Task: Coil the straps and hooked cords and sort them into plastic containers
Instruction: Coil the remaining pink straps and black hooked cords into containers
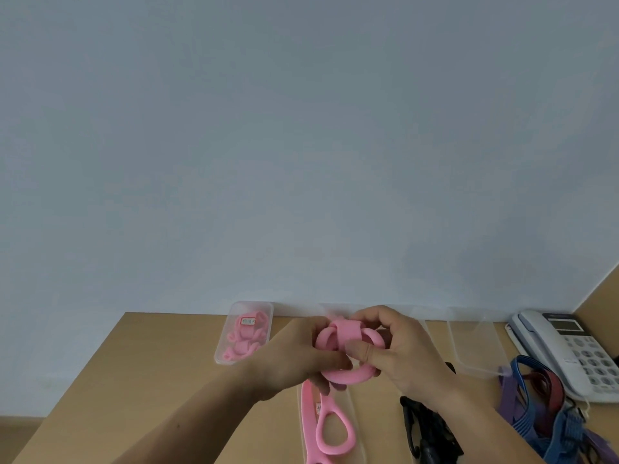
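Pink soft rubbery strap [348, 356], half coiled, was pinched by left hand [294, 356] and right hand [398, 349]; looked light, springy, best gripped at the wrap.

Your pink strap [348, 376] looks like soft, matt rubbery stuff with a smooth skin, and the container [251, 305] behind it is clear, faintly frosted plastic. Your counter [150, 380] is a matt, tan wood-look board. The telephone [569, 349] is smooth grey plastic, and the blue cords [532, 430] look like woven cloth.
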`<state>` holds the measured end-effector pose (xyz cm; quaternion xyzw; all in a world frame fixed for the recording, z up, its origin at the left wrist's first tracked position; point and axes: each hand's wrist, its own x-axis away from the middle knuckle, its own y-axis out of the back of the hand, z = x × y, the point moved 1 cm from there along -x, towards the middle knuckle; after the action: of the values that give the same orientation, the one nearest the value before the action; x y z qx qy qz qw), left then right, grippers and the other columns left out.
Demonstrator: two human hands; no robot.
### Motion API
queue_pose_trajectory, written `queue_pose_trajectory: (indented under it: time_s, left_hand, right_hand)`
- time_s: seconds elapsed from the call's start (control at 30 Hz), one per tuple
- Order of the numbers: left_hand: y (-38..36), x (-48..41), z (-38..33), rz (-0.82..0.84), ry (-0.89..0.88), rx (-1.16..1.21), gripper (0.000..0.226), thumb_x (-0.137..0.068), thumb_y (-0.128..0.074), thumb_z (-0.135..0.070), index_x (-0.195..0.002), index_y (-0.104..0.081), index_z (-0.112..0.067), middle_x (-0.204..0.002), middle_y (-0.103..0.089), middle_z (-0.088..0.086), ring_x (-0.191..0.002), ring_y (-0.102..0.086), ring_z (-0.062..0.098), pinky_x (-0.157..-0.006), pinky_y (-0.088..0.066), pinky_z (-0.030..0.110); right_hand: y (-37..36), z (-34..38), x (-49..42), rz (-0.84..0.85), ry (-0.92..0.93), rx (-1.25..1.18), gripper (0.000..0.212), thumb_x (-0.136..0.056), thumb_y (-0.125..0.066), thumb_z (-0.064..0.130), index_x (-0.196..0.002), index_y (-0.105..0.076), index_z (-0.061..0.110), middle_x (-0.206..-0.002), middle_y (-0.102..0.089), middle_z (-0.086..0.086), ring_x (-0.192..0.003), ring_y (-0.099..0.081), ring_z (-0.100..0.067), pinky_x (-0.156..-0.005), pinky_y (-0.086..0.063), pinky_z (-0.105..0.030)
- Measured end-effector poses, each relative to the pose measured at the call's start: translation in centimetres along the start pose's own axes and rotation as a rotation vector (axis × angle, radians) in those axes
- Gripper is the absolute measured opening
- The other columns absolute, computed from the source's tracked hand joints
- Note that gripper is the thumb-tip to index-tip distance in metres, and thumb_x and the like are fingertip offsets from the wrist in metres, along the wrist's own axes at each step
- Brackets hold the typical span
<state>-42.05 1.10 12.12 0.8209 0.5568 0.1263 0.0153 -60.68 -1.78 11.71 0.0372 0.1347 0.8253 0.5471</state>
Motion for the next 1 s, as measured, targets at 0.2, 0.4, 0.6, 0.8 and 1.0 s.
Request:
queue_pose_trajectory:
  time_s: [0.2,0.4,0.6,0.8,1.0]
  left_hand:
    - [0.3,0.5,-0.4,0.123,0.076,0.225,0.040,-0.087,-0.057,-0.021,-0.117,-0.058,0.005,-0.085,-0.067,0.009,-0.066,-0.059,0.024,-0.053,-0.049,0.027]
    - [-0.1,0.0,0.0,0.070,0.091,0.270,0.036,-0.098,-0.057,-0.031,-0.105,-0.065,0.003,-0.086,-0.070,0.014,-0.061,-0.056,0.018,-0.053,-0.047,0.024]
    - [0.2,-0.1,0.6,-0.042,0.069,0.294,0.033,-0.079,-0.075,-0.012,-0.109,-0.065,-0.002,-0.075,-0.063,0.011,-0.059,-0.054,0.018,-0.051,-0.044,0.024]
    - [-0.2,-0.3,0.8,-0.076,-0.077,0.184,0.042,-0.073,-0.081,-0.007,-0.111,-0.066,-0.013,-0.084,-0.068,0.007,-0.066,-0.057,0.016,-0.060,-0.048,0.025]
    - [-0.3,-0.4,1.7,-0.223,-0.146,0.108,0.042,-0.073,-0.080,-0.017,-0.112,-0.067,-0.019,-0.096,-0.072,0.001,-0.078,-0.066,0.011,-0.071,-0.052,0.023]
  right_hand:
    - [-0.2,-0.7,0.5,-0.057,0.111,0.227,0.043,-0.073,-0.084,0.013,-0.096,-0.062,0.043,-0.094,-0.063,0.023,-0.083,-0.061,-0.007,-0.071,-0.051,-0.018]
    - [-0.8,-0.6,0.9,-0.044,0.180,0.271,0.046,-0.076,-0.079,0.002,-0.095,-0.057,0.038,-0.099,-0.058,0.016,-0.087,-0.060,-0.003,-0.070,-0.048,-0.016]
    - [0.8,0.0,1.1,0.136,0.036,-0.054,0.040,-0.071,-0.076,0.040,-0.105,-0.065,0.023,-0.100,-0.068,0.009,-0.097,-0.063,-0.009,-0.081,-0.052,-0.023]
    - [0.5,-0.7,0.2,0.069,-0.063,-0.025,0.027,-0.083,-0.075,0.034,-0.109,-0.068,0.029,-0.095,-0.074,0.008,-0.087,-0.071,-0.014,-0.076,-0.057,-0.024]
    - [0.1,-0.8,-0.2,0.045,-0.120,-0.055,0.024,-0.081,-0.077,0.037,-0.099,-0.071,0.022,-0.079,-0.073,-0.008,-0.063,-0.071,-0.026,-0.054,-0.054,-0.029]
